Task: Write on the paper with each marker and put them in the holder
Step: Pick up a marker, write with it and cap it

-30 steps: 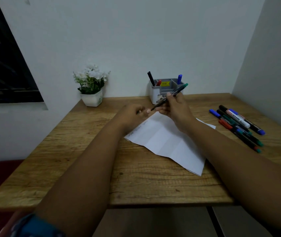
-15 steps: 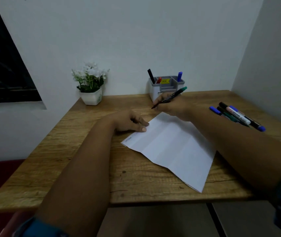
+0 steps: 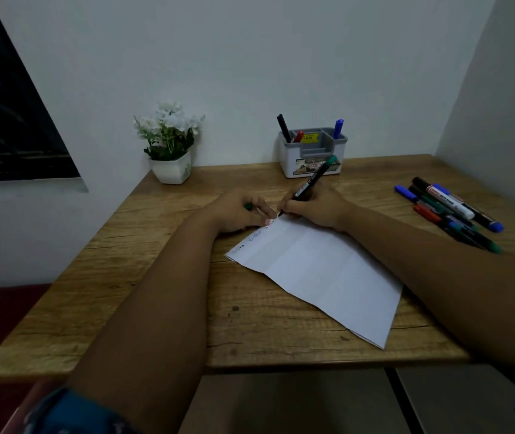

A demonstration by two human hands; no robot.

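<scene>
Marker pinched in rt hand grip, tip on paper; left hand grip clutches green cap.

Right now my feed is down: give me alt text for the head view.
The right hand holds a green-ended marker with its tip at the far corner of a creased white paper, while the left hand presses that paper's edge and holds a green cap. Behind them stands a holder with three markers; more markers lie loose on the wooden table at right.
</scene>
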